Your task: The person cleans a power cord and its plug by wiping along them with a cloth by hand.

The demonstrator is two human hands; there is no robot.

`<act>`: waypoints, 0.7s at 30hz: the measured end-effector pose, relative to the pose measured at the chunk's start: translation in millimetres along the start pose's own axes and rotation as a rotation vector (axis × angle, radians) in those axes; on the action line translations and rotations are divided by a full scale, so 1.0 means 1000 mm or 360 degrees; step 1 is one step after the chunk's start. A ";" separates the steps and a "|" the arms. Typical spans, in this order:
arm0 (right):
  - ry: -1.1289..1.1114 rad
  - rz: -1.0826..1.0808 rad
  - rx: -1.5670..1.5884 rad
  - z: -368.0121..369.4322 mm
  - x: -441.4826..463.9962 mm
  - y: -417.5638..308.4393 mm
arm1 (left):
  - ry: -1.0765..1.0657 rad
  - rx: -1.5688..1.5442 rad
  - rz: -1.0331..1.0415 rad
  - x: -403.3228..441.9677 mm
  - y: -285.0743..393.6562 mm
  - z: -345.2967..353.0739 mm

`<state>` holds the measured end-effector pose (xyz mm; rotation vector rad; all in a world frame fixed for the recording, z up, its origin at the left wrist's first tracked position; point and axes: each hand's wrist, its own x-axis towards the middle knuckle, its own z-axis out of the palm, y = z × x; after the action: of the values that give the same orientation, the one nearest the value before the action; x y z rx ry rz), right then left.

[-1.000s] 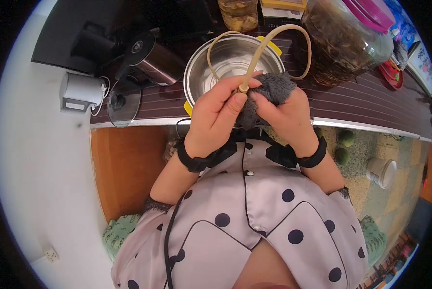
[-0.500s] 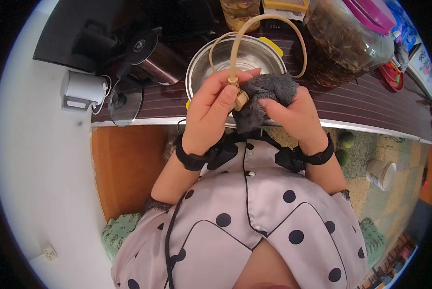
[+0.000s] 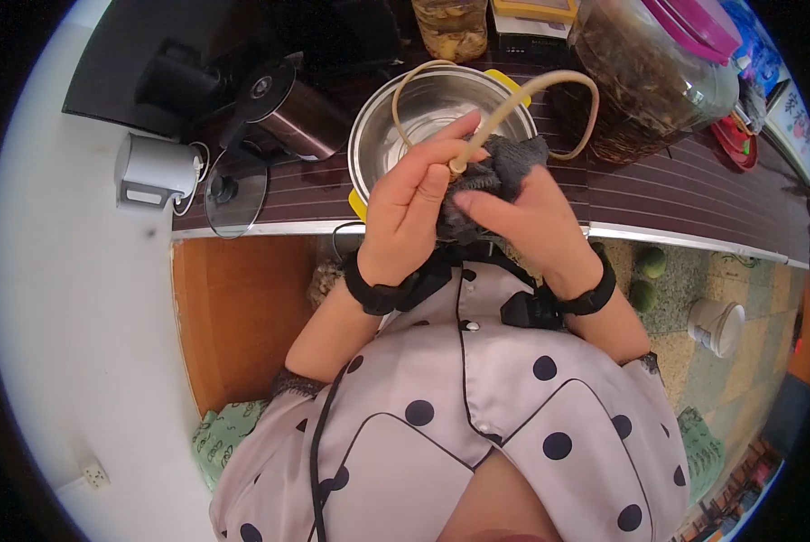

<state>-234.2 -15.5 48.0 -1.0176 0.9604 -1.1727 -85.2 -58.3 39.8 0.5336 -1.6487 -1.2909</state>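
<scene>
Cream rubber is forming the hose (image 3: 554, 78), whose collar (image 3: 457, 169) is sitting at two o'clock of the left hand (image 3: 403, 203), between its thumb and fingers. That grip is staying narrow, pinching the hose at the collar; what lies below is hiding behind fingers and cloth (image 3: 518, 155). The right hand (image 3: 539, 221) is gripping the dark grey cloth, which is bunching at ten to eleven o'clock of it; its thumb is pressing on the near folds, while its fingers are mostly hiding. The cloth is lying against the collar's three o'clock side. From the collar, the hose is rising toward one o'clock, bending right and dropping behind the cloth.

Seen from the hands, the steel pot (image 3: 373, 126) is standing just beyond, at eleven to twelve o'clock on the counter (image 3: 694, 194). The kettle (image 3: 289, 108) is standing at ten, the glass lid (image 3: 238, 203) is lying at nine, and the big jar (image 3: 649, 86) is standing at two.
</scene>
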 end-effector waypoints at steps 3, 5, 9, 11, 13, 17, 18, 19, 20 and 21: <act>0.0001 0.0050 0.0152 0.003 0.002 0.005 | -0.0013 0.0145 0.0079 0.001 -0.001 0.000; -0.0003 0.0033 0.0323 0.005 0.004 0.006 | -0.0022 0.0168 0.0102 0.001 -0.003 0.001; 0.0136 -0.0014 0.0660 0.010 0.006 0.018 | -0.0007 0.0229 0.0171 -0.001 -0.005 0.001; 0.0115 0.0022 0.0605 0.006 0.005 0.018 | -0.0029 0.0261 0.0194 -0.001 -0.003 0.002; 0.0094 0.0059 0.0551 0.006 0.006 0.016 | -0.0028 -0.0004 0.0057 -0.001 -0.001 0.002; 0.0157 -0.0138 0.0450 0.008 0.009 0.014 | -0.0033 -0.0208 0.0050 -0.003 -0.006 0.000; 0.0155 -0.0178 0.0322 0.008 0.009 0.016 | -0.0013 -0.0354 -0.0051 -0.004 -0.009 -0.001; 0.0157 -0.0177 0.0322 0.007 0.010 0.019 | 0.0007 -0.0500 -0.0151 -0.004 -0.010 -0.002; 0.0245 -0.0262 0.0032 0.006 0.010 0.022 | 0.0005 -0.0502 -0.0152 -0.004 -0.009 -0.001; 0.0334 -0.0346 -0.0259 0.005 0.011 0.024 | -0.0012 -0.0531 -0.0196 -0.004 -0.007 0.001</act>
<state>-221.7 -23.5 25.5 -1.1676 1.1460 -1.4205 -85.4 -56.8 32.0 0.4310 -1.3838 -1.6207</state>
